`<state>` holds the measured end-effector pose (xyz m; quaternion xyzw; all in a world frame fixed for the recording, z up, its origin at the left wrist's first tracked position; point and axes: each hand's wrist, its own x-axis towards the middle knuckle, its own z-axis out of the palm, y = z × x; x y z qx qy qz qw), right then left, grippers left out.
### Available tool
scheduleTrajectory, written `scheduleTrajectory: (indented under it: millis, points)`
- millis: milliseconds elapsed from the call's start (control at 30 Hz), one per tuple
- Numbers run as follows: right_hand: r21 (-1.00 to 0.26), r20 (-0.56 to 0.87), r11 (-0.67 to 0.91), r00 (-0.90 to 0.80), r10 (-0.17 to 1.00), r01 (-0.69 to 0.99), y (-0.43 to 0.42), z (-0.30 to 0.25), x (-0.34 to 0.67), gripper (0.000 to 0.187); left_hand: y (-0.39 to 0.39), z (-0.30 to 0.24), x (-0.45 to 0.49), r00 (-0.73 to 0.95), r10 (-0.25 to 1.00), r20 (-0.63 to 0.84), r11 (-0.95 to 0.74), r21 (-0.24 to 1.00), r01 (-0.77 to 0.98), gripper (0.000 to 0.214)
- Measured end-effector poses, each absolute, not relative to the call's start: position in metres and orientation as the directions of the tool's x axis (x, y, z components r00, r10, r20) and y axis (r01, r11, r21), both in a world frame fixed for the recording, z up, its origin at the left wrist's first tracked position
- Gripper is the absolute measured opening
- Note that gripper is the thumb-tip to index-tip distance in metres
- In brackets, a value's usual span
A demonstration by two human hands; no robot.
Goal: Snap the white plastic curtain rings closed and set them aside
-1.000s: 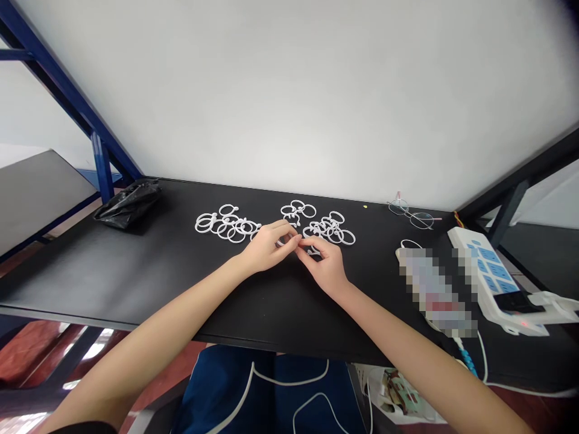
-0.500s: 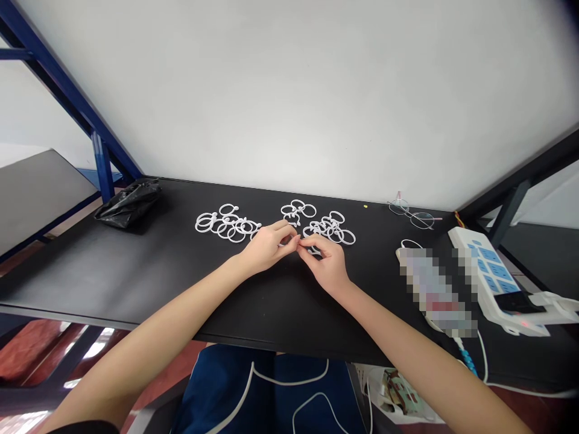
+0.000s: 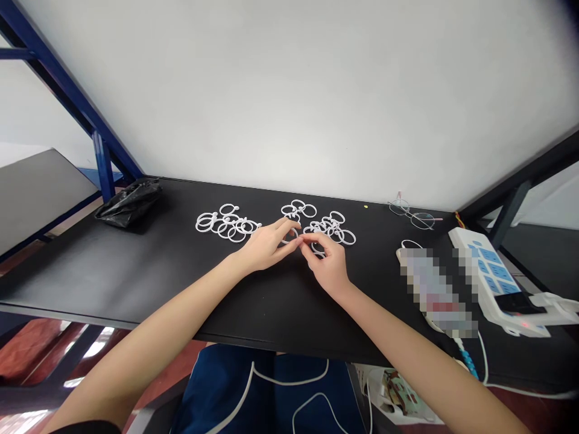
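My left hand and my right hand meet fingertip to fingertip over the black table. Both pinch small white plastic rings held between them. A left pile of white rings lies just beyond my left hand. A small cluster of rings lies behind the fingertips. A right pile of rings sits just beyond my right hand.
A crumpled black bag lies at the table's far left. Eyeglasses rest near the wall on the right. A white power strip with cables and a blurred-out object occupy the right end. Blue frame posts stand at left.
Both hands have shifted slightly away from me, toward the piles, still pinched together on the rings. Nothing else moved.
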<state>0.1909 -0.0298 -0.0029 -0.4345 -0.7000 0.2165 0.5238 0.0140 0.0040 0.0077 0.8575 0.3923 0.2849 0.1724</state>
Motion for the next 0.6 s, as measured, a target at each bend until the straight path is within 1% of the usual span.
scheduleTrajectory:
  millis: [167, 367, 500, 600]
  points:
    - [-0.753, 0.559, 0.535, -0.055, 0.827, 0.384, -0.03, -0.004, 0.191, 0.01, 0.003, 0.009, 0.015, 0.575, 0.745, 0.34, -0.667, 0.425, 0.612, 0.033]
    - [-0.736, 0.598, 0.562, -0.027, 0.801, 0.379, -0.029, -0.003, 0.191, 0.014, 0.005, 0.009, 0.016, 0.576, 0.743, 0.34, -0.666, 0.3, 0.683, 0.029]
    - [-0.71, 0.637, 0.586, 0.0, 0.771, 0.391, -0.03, -0.002, 0.192, 0.014, 0.011, 0.007, 0.013, 0.5, 0.792, 0.349, -0.588, 0.219, 0.778, 0.026]
    - [-0.689, 0.649, 0.602, -0.026, 0.76, 0.404, -0.031, -0.003, 0.191, 0.014, 0.017, 0.006, 0.009, 0.432, 0.804, 0.409, -0.525, 0.149, 0.838, 0.024]
